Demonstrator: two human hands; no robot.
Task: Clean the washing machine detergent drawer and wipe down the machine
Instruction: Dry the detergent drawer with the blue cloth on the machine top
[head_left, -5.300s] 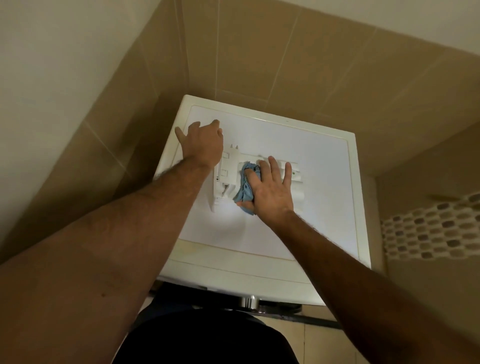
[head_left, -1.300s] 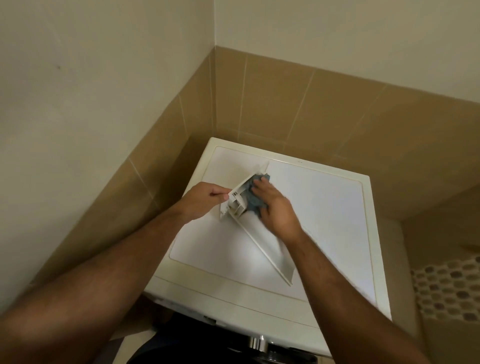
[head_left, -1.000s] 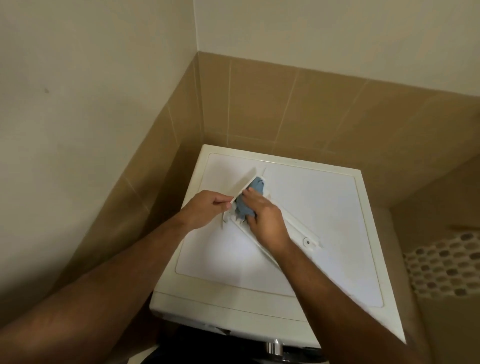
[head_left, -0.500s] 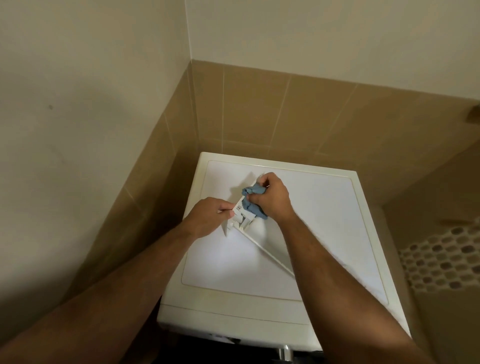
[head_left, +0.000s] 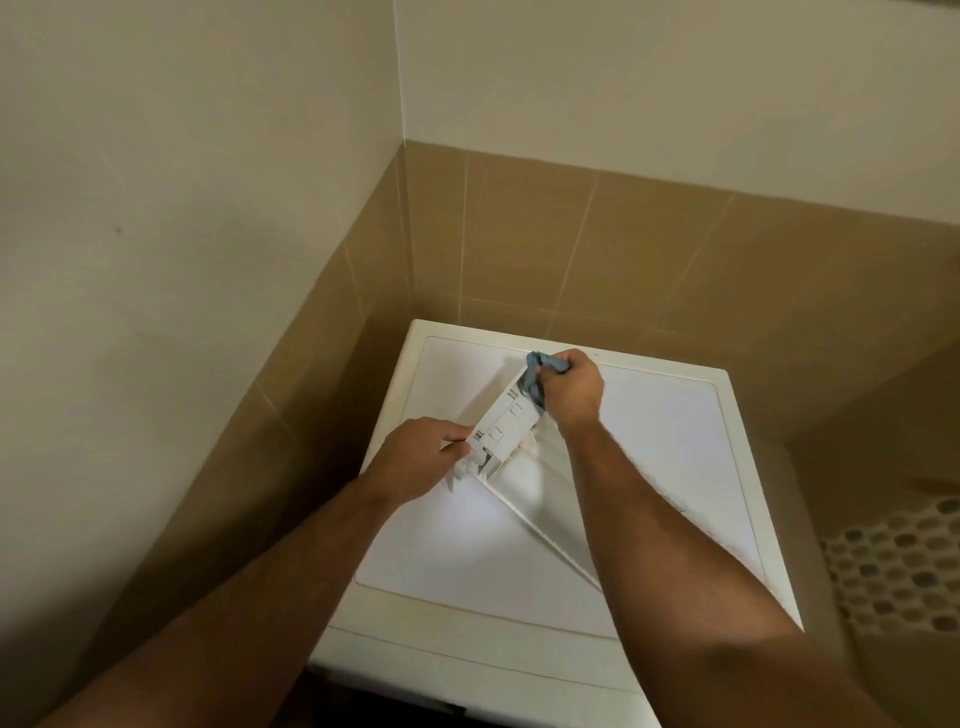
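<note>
White plastic drawer (head_left: 503, 427), light and stiff, pinched endwise by left hand (head_left: 420, 460); right hand (head_left: 571, 391) clutches soft cloth (head_left: 535, 382).

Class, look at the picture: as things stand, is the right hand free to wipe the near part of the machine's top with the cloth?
Probably yes. The right hand already grips the cloth, and the near part of the top lies bare; only the drawer, held by the left hand, stands beside its path.

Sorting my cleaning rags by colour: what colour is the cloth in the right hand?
Blue-grey. The cloth, gripped by the right hand, shows best in the head view.
</note>
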